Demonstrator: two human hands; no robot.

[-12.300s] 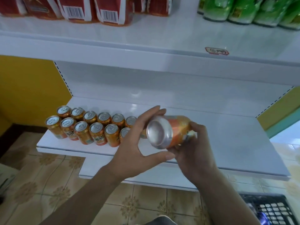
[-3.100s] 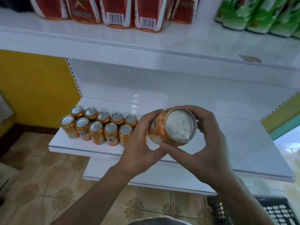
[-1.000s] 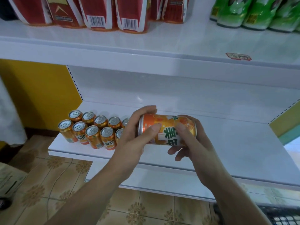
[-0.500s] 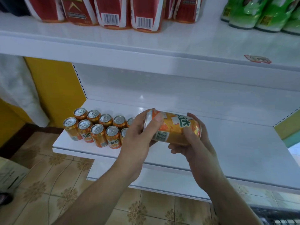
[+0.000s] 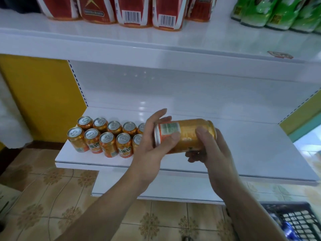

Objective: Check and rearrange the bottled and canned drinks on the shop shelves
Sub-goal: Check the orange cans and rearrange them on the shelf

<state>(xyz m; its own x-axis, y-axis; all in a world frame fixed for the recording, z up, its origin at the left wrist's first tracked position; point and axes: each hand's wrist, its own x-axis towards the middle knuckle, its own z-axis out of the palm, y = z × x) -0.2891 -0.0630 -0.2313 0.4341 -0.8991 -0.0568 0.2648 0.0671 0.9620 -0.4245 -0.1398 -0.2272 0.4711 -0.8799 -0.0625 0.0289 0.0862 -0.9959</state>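
Note:
I hold an orange drink can (image 5: 186,134) on its side in front of the lower white shelf (image 5: 260,153), its white printed label panel facing me. My left hand (image 5: 152,145) grips the can's left end, thumb on the label. My right hand (image 5: 210,150) cradles the right half from below, thumb pressed on top. Several matching orange cans (image 5: 104,134) stand upright in two rows on the shelf's left part; my left hand hides the rightmost ones.
The upper shelf (image 5: 156,47) carries red packs (image 5: 135,11) and green bottles (image 5: 278,13). A yellow wall (image 5: 43,94) borders the left. A black plastic crate (image 5: 295,221) sits on the tiled floor (image 5: 52,197) at lower right.
The can has been rolled in my hands, so the white label panel now faces me instead of the green logo. Both hands keep their hold; the view shifted slightly.

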